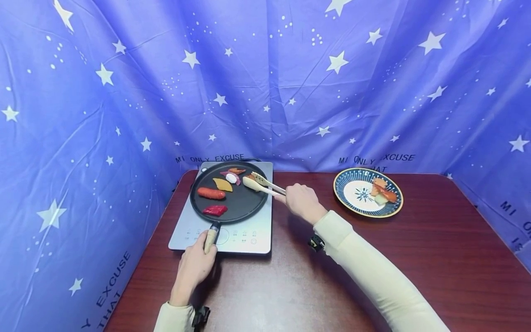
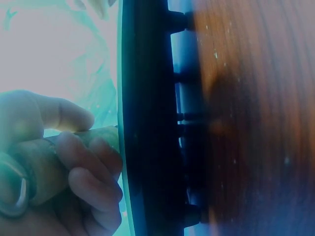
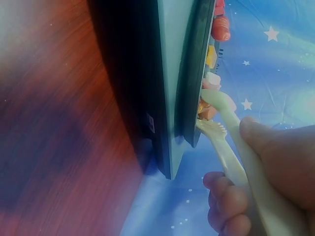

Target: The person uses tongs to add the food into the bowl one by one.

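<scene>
My left hand (image 1: 197, 261) grips the wooden handle (image 1: 210, 240) of a black frying pan (image 1: 236, 207); in the left wrist view its fingers (image 2: 91, 182) curl round that handle, a metal ring at its end. The right hand (image 1: 304, 202) holds cream tongs (image 1: 265, 188), whose tips reach inside the pan's right rim, at an orange-brown food piece (image 3: 206, 112) in the right wrist view. Elsewhere in the pan lie a scored sausage (image 1: 211, 193), a red piece (image 1: 215, 210), a yellow piece (image 1: 222, 185), a purple-and-white piece (image 1: 232, 178) and an orange piece (image 1: 237, 170).
Under the pan is a silver induction cooker (image 1: 182, 230) with front touch controls. To the right, a blue-patterned plate (image 1: 350, 196) bears several food pieces (image 1: 383, 191). Both stand on a dark red wooden table (image 1: 435, 240). A blue star-printed curtain (image 1: 290, 83) surrounds its back and sides.
</scene>
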`<state>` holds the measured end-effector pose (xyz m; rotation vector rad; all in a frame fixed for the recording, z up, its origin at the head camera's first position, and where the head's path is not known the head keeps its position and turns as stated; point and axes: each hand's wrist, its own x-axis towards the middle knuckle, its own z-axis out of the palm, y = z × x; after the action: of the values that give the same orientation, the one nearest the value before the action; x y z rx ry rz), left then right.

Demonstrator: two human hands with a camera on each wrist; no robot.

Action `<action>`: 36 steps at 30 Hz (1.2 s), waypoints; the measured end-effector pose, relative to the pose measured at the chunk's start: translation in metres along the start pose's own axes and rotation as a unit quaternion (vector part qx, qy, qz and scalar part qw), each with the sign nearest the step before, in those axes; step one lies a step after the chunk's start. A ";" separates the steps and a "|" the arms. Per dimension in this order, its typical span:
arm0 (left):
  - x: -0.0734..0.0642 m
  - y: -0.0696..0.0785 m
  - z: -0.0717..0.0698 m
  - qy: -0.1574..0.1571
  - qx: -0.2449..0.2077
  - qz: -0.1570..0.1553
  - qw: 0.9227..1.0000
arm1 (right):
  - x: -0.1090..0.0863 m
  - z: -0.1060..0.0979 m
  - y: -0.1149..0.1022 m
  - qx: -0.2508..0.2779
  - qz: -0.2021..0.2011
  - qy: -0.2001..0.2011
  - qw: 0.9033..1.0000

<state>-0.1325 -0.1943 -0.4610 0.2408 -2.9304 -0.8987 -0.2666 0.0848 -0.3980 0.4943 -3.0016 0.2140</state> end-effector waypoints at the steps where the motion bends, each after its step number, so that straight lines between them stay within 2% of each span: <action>1: 0.000 0.000 0.000 0.000 0.000 0.000 1.000 | 0.001 0.000 0.000 0.000 0.001 -0.001 1.000; 11: -0.001 0.001 0.000 -0.001 -0.003 -0.001 1.000 | 0.010 0.000 -0.003 0.008 -0.003 0.006 1.000; 26: 0.000 0.000 0.000 0.001 -0.002 0.002 1.000 | 0.022 0.002 -0.011 0.000 0.011 -0.017 1.000; 36: 0.000 0.000 0.001 0.003 -0.005 0.003 1.000 | 0.026 0.004 -0.013 0.007 0.014 -0.016 1.000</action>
<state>-0.1325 -0.1938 -0.4614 0.2336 -2.9197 -0.9107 -0.2870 0.0639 -0.3978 0.4602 -3.0418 0.2318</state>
